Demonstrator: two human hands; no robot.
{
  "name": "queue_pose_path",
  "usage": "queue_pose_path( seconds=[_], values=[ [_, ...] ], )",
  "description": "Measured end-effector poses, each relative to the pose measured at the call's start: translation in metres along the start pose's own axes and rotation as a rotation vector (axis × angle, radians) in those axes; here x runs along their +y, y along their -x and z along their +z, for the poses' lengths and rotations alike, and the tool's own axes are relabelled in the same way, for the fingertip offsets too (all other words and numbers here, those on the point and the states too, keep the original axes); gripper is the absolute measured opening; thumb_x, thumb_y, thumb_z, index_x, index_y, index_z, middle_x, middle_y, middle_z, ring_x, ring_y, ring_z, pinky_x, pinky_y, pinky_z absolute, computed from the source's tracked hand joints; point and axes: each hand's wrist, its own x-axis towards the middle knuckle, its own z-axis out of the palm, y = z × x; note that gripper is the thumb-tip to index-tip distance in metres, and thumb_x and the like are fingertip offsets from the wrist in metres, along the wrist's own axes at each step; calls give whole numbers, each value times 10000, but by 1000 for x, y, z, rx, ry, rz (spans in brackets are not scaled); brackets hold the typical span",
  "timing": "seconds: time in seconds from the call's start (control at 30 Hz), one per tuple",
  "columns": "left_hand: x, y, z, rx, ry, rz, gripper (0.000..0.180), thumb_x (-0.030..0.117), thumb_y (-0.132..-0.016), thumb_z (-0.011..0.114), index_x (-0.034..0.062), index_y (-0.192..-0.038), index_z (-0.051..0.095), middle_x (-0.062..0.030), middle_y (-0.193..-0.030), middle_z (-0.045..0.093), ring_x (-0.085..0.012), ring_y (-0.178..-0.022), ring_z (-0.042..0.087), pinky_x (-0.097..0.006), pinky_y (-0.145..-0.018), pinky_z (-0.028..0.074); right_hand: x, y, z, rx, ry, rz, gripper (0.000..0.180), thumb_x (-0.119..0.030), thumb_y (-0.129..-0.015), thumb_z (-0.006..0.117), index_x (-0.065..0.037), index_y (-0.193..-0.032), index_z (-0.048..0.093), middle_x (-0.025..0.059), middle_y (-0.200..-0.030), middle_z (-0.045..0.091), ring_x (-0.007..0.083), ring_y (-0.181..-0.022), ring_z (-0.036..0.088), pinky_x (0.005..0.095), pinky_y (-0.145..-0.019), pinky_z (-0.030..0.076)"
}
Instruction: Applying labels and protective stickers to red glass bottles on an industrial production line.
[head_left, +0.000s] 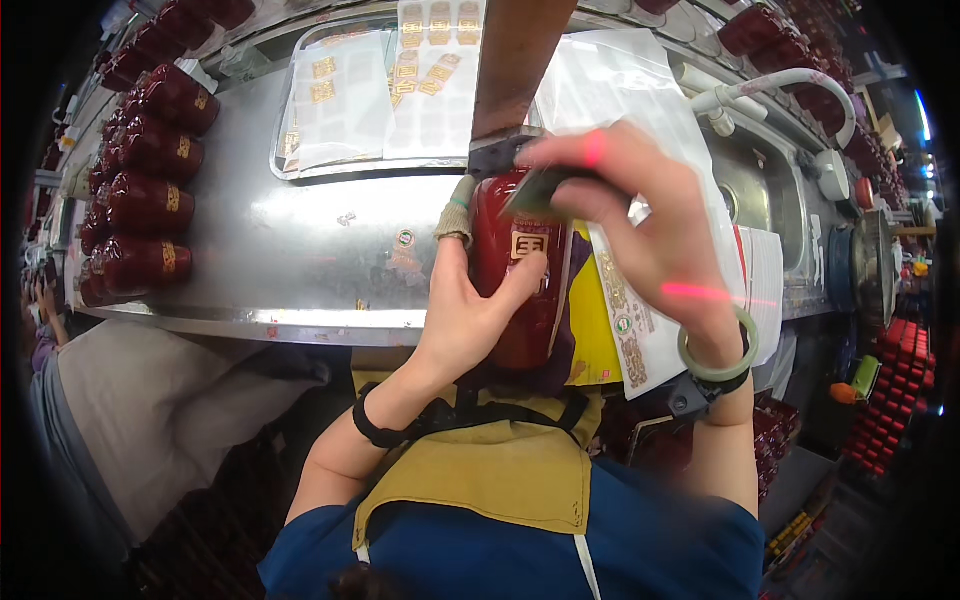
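Observation:
A glossy dark red bottle (515, 345) lies against the table edge in front of me, its base end toward my body. A gold and dark label (528, 245) is on its upper face. My left hand (475, 310) grips the bottle, thumb across the label and fingers along its left side; a knitted cover (456, 212) wraps one finger. Over the bottle's far end, my right hand (650, 215) is closed on a dark, flat, greenish piece (540, 192) that touches or hovers just above the surface. Motion blur hides its exact kind.
Several dark red jars (150, 205) stand in rows at the left. A metal tray (285, 165) holds sheets with gold stickers. Beyond the bottle rises a brown post (515, 70). Right are white sheets (620, 85), a yellow sheet (592, 325), a faucet (780, 80) and a sink (755, 190).

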Motion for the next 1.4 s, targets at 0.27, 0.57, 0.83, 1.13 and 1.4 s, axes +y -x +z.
queue_pose_path(
  seconds=[0.27, 0.57, 0.83, 1.13, 1.4],
  values=[
    [-1, 17, -13, -112, -18, -7, 808, 89, -956, 716, -49, -1578, 219, -178, -1473, 483, -219, -1314, 540, -364, -1109, 445, 6, 22, -3, 301, 153, -17, 205, 13, -946, 618, -45, -1131, 683, 73, -907, 681, 195, -826, 640, 337, -765, 511],
    [-4, 10, -18, -105, 172, -80, 703, 71, -1029, 629, -52, -1592, 227, -164, -1534, 465, -207, -1364, 508, -367, -1140, 431, 31, 89, 60, 198, -583, 613, 736, -217, -896, 842, -74, -1513, 466, -84, -818, 394, 19, -739, 411, 177, -687, 390],
    [-5, 8, -21, -127, 194, -52, 756, 41, -997, 667, -59, -1592, 211, -174, -1542, 454, -212, -1371, 504, -377, -1143, 435, 30, 90, 59, 193, -615, 600, 715, -179, -908, 826, -75, -1521, 473, -81, -839, 396, 19, -758, 414, 171, -704, 391],
    [-4, 7, -18, -138, 174, -52, 788, 39, -973, 702, -66, -1584, 215, -175, -1509, 480, -203, -1334, 538, -362, -1097, 482, 31, 86, 45, 136, -668, 609, 689, -165, -919, 810, -38, -1504, 470, -59, -879, 476, 31, -807, 469, 185, -757, 431],
    [-7, 10, -10, -59, 80, -8, 741, 95, -926, 777, -58, -1495, 328, -156, -1311, 622, -185, -1130, 666, -338, -962, 567, 11, 27, 17, 361, -25, 57, 422, 22, -910, 623, -59, -1323, 586, 104, -991, 681, 259, -963, 662, 339, -899, 507]
  ],
)
